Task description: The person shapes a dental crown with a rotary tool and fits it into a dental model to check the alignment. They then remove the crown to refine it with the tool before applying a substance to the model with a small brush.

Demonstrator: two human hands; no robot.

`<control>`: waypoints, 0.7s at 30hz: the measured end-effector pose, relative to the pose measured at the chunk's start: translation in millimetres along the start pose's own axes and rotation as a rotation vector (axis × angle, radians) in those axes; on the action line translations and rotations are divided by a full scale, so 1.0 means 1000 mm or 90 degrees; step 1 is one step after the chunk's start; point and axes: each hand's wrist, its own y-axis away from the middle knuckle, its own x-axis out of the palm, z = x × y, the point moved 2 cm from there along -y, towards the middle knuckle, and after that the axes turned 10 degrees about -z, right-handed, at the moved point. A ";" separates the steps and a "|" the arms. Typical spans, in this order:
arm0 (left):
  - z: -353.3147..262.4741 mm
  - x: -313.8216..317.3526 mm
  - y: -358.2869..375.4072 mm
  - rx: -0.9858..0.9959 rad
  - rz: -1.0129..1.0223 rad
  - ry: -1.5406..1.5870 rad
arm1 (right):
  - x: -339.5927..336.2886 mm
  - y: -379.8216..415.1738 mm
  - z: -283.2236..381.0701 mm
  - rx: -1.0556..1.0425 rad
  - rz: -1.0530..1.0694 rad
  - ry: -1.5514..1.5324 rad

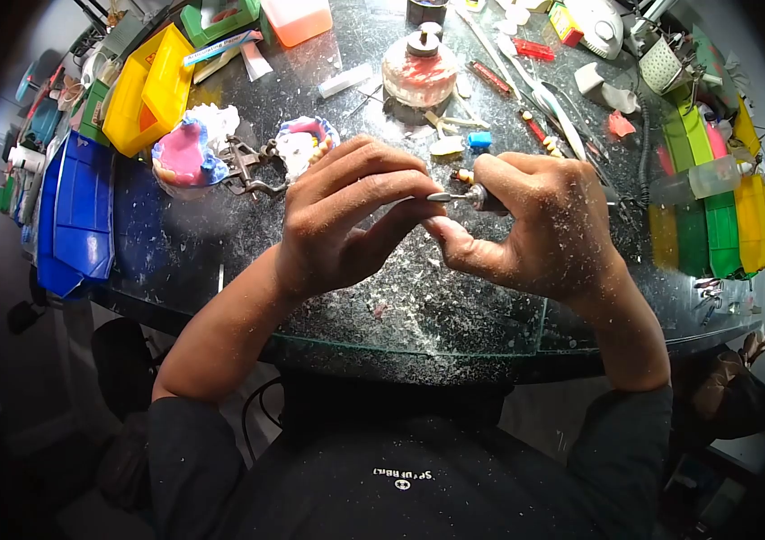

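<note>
My right hand, dusted with white shavings, is wrapped round a rotary handpiece whose metal bur points left. The bur's tip meets the fingertips of my left hand. Those fingertips are pinched together, and whatever is between them is too small or hidden to name. My right thumb touches the left fingertips. Behind my left hand stand a pink and blue dental model and a second model on a metal articulator.
White shavings cover the dark tabletop below my hands. Blue and yellow bins stand left, green and yellow bins right. A glass jar, a blue block and long tools lie beyond my hands.
</note>
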 end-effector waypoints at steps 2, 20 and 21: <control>0.000 0.000 0.000 0.000 -0.002 0.002 | 0.000 0.000 0.000 0.000 0.001 -0.003; -0.001 0.001 0.000 0.018 -0.041 0.003 | -0.003 -0.001 0.002 -0.001 -0.001 -0.002; -0.002 0.001 0.000 0.016 -0.039 0.005 | -0.006 -0.002 0.004 0.000 0.006 0.014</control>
